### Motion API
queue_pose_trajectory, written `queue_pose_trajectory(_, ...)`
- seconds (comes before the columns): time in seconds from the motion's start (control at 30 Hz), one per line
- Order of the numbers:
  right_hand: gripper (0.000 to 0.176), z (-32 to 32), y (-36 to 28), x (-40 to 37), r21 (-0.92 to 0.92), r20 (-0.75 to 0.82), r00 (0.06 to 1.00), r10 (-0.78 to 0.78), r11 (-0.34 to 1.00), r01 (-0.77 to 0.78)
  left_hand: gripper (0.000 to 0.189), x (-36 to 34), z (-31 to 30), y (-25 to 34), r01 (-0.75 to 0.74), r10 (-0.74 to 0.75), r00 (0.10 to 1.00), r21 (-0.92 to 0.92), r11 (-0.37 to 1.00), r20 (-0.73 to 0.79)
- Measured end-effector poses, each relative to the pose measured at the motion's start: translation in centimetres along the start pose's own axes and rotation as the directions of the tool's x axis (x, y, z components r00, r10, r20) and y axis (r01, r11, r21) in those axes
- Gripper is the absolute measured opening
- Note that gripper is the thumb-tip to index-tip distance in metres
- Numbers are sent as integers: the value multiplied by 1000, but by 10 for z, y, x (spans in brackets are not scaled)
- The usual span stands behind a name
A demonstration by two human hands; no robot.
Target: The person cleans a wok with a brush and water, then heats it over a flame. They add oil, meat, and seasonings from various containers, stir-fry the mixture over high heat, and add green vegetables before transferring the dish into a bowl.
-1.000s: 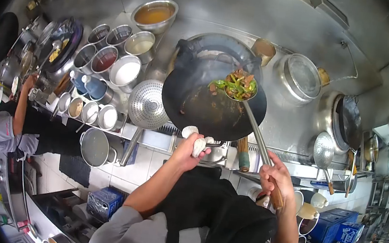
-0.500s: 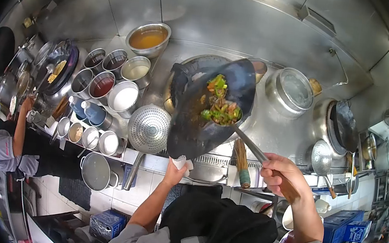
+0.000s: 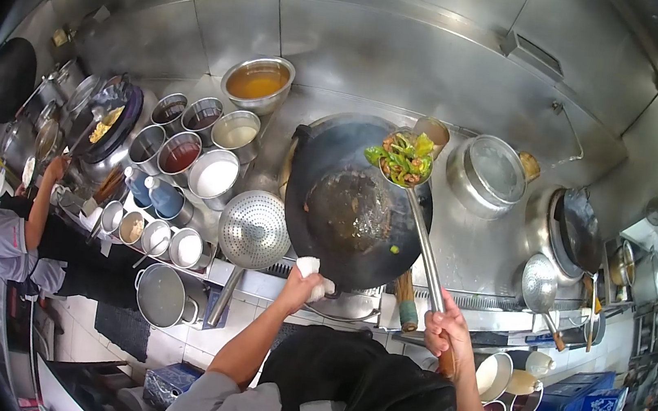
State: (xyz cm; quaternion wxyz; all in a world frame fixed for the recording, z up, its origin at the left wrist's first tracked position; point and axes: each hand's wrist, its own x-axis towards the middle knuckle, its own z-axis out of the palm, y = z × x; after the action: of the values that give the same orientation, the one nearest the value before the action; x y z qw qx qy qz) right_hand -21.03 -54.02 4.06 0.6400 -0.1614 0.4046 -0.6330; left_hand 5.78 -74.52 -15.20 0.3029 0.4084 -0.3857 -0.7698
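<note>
My right hand [image 3: 446,332] is closed around the handle of a long ladle [image 3: 426,250]. Its bowl is heaped with chopped green and reddish-brown food [image 3: 407,159] and hangs over the far right side of the wok. Dark and wide, the wok [image 3: 314,246] sits level on the stove; a wet, oily film with brown bits and one small green piece remains in it. My left hand [image 3: 298,290] is closed on a folded white cloth [image 3: 310,269] at the wok's near left rim. Whether the fingers also grip the rim is hidden by the cloth.
A perforated strainer [image 3: 254,229] lies left of the wok, beside several metal pots of sauces and a bowl of amber liquid [image 3: 257,82]. A bamboo brush [image 3: 407,301] stands in front. To the right is a lidded pot [image 3: 490,176]. Another person [image 3: 8,244] works at far left.
The wok has gone from steeply tilted to level. Most of the food has left it and now sits in the ladle, which has risen toward the far side. My right hand has moved lower.
</note>
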Motion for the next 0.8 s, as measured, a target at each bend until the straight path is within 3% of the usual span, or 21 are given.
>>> queue_pose_trajectory(0.03,57,1,4,-3,-28,-40,999,9,1000,-10,26,-7,13,12,45,-46,998,-58,997,-31)
queue_pose_trajectory(0.07,58,1,6,-7,-55,-83,996,21,998,-26,26,-9,17,18,57,-59,998,-56,997,-32)
queue_pose_trajectory(0.13,64,1,2,-8,-37,-90,995,44,998,-47,19,-13,24,24,356,-349,934,-265,896,73)
queue_pose_trajectory(0.17,65,-1,1,-8,-73,-121,990,66,995,-75,18,-15,33,29,377,-370,925,-332,865,86)
queue_pose_trajectory(0.27,61,4,0,-9,-119,-169,980,105,985,-126,14,-16,57,37,343,-329,938,-464,817,113)
queue_pose_trajectory(0.4,62,15,-7,-20,-185,-234,963,131,967,-176,13,-39,67,48,328,-327,942,-403,855,74)
queue_pose_trajectory(0.47,64,7,-7,-21,-236,-249,964,90,960,-150,14,-29,63,45,362,-384,923,-395,844,25)
queue_pose_trajectory(0.57,64,28,-18,-10,-207,-291,951,107,963,-172,15,-1,67,53,344,-365,929,-526,778,68)
queue_pose_trajectory(0.6,64,35,-25,-10,-250,-269,955,123,949,-193,17,-20,76,59,370,-406,912,-528,765,52)
queue_pose_trajectory(0.7,64,26,-36,-10,-227,-226,964,142,954,-194,21,-41,75,48,364,-321,931,-464,808,170)
queue_pose_trajectory(0.73,64,17,-33,-9,-226,-209,969,135,957,-182,20,-28,72,43,375,-392,917,-475,796,67)
queue_pose_trajectory(0.8,62,43,-36,-7,-225,-250,956,150,952,-208,20,-11,64,50,315,-314,945,-534,785,96)
